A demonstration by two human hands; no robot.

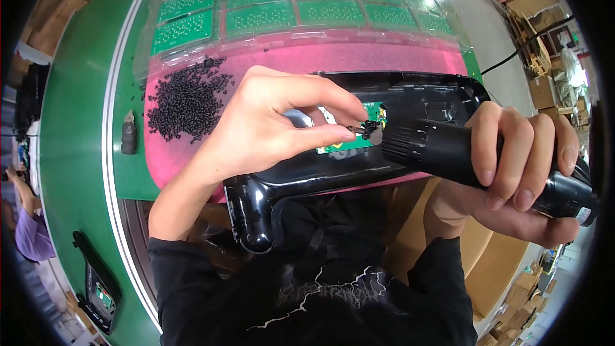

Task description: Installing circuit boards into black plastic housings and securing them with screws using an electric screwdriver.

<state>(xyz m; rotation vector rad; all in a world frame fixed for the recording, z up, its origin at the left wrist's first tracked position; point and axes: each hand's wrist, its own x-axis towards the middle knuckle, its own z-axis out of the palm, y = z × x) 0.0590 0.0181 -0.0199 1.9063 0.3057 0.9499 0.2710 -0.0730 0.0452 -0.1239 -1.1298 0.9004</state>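
My left hand [272, 115] pinches a few small black screws [370, 127] between thumb and fingertips, right at the front end of a black electric screwdriver [435, 147]. Wrapped round that screwdriver's body is my right hand [519, 163], which keeps it almost level, its nose pointing left. Below both hands lies a glossy black plastic housing [307, 182], open side up. Inside it sits a green circuit board [378, 110], partly covered by my left fingers and the screwdriver. The screwdriver's bit is hidden behind the screws and fingertips.
A pink mat [288, 56] carries a heap of small black screws [186, 102] at left. Clear trays [221, 41] of green boards stand behind. A dark pointed object [129, 134] and another black housing [99, 288] lie leftward. Another person's purple sleeve [33, 237] shows far left.
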